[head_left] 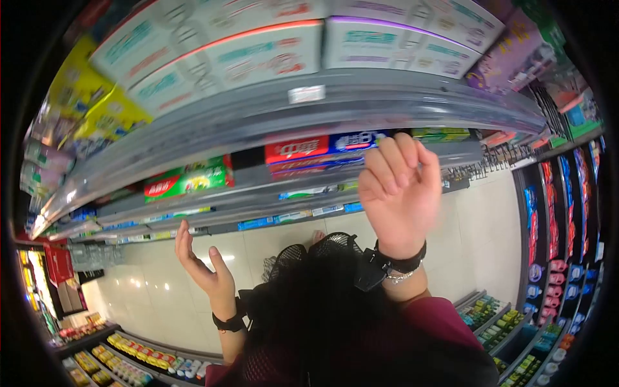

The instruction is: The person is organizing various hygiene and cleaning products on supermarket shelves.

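My right hand point(400, 190) is raised in front of the store shelf, fingers curled loosely and empty, its fingertips close to the red and blue toothpaste boxes point(322, 151) on the second shelf. My left hand point(203, 267) is lower and to the left, palm open, fingers spread, holding nothing. Both wrists wear black bands. A green and red toothpaste box point(187, 180) lies on the same shelf further left, above my left hand.
Large white toothpaste cartons point(258, 55) fill the top shelf above the grey shelf rail point(322, 106). Yellow packs point(97, 106) are at the left. More product racks point(567, 213) line the right side. The pale tiled floor point(155, 290) lies below.
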